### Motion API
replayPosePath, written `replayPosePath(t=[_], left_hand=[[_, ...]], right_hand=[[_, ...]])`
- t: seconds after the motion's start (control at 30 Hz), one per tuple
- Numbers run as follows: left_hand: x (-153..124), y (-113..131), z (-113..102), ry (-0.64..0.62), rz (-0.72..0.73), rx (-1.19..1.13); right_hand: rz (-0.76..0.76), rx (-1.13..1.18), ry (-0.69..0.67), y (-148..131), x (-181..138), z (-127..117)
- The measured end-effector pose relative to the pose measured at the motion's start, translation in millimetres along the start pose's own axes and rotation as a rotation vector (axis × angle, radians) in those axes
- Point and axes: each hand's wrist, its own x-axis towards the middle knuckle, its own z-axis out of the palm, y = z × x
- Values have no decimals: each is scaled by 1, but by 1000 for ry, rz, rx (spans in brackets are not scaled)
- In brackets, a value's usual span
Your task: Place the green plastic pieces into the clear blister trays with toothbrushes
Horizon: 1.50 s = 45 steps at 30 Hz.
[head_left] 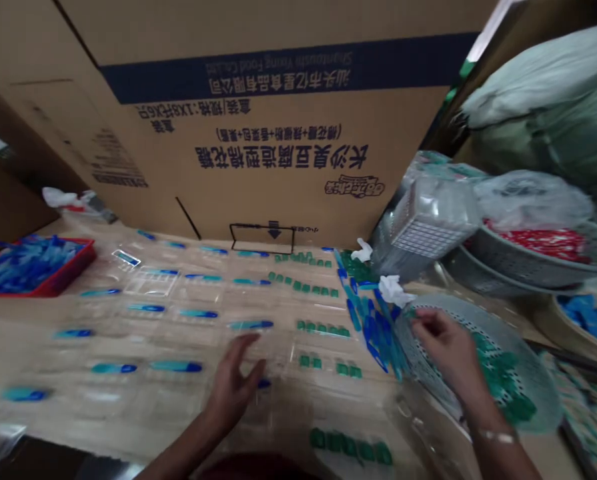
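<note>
Beside the round perforated grey basket (528, 333), catalogued by hand. Right hand (445, 343): fingers bunched together at the basket's near edge, above green plastic pieces (503, 380); whether they pinch one cannot be made out. Left hand (235, 390), well left of the basket: fingers spread and slightly blurred, over clear plastic blister trays (178, 333) holding blue-and-teal pieces. Loose blue pieces (373, 333) lie just beside the basket's left edge. Far left of the basket, a red tray (63, 287) of blue pieces, contents too blurred to count. Behind it, a printed cardboard carton (278, 187), cut off by the frame.
</note>
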Motion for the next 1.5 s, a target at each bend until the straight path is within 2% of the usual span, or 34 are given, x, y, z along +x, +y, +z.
replayPosePath(t=[0.07, 0.1, 0.17, 0.27, 0.4, 0.53, 0.7, 0.83, 0.9, 1.0, 1.13, 1.23, 1.3, 1.4, 1.5], left_hand=[[-2, 15, 21, -241, -88, -301], [-2, 21, 32, -305, -120, -440], [-1, 30, 47, -340, -183, -646], [1, 33, 50, -320, -289, -783], [0, 26, 32, -357, -339, -811], [-10, 13, 16, -333, -320, -722], [-17, 1, 1, -384, -338, -673], [-18, -3, -11, -341, -400, -651], [-19, -5, -16, -360, -390, -675], [-21, -7, -16, -406, -348, -677], [-26, -10, -10, -375, -300, -592], [-28, -11, -6, -405, -266, -577], [-27, -10, -6, -430, -306, -604], [-25, -8, -7, -396, -352, -611], [-23, -4, -9, -375, -429, -666]], right_hand=[[-76, 177, -248, -36, -48, 26], [-91, 215, -351, -54, -71, 40], [-109, 257, -441, -81, -105, 67], [-59, 362, -501, -97, -123, 87], [-52, 403, -585, -100, -121, 89], [-142, 290, -599, -106, -137, 99], [-298, 155, -617, -113, -161, 120], [-287, 172, -569, -117, -164, 129], [-281, 165, -545, -119, -164, 132], [-228, 211, -563, -118, -166, 134], [-151, 261, -601, -114, -173, 132], [-220, 134, -559, -112, -179, 128], [-266, 78, -540, -113, -181, 127], [-264, 68, -520, -116, -181, 128], [-348, 68, -486, -118, -179, 129]])
